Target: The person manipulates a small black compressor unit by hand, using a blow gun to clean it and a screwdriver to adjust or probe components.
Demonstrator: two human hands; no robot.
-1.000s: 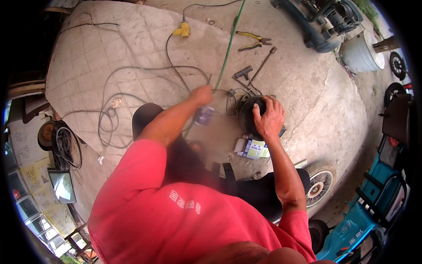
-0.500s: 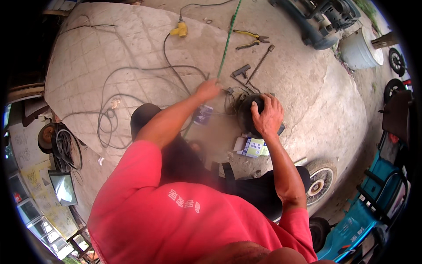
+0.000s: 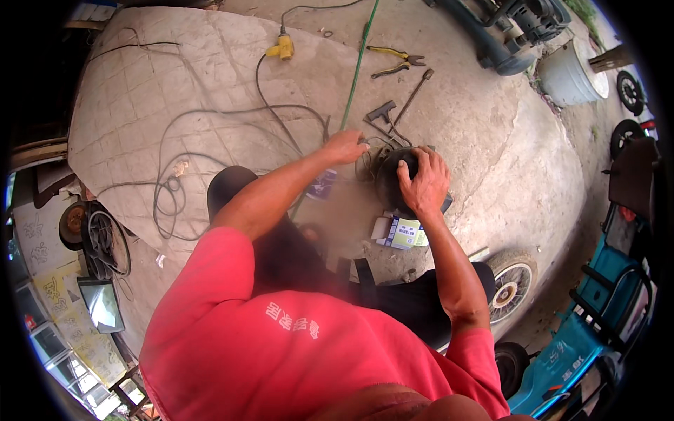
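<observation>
Right hand [image 3: 423, 181] grips the round black part [image 3: 390, 184], arm outstretched.

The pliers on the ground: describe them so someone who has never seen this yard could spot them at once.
Start at the pale concrete slab and follow the green hose that runs up from the left hand toward the top edge. Just right of the hose lie the pliers. Unlike the dark hammer below them, they have yellow handles spread apart.
</observation>
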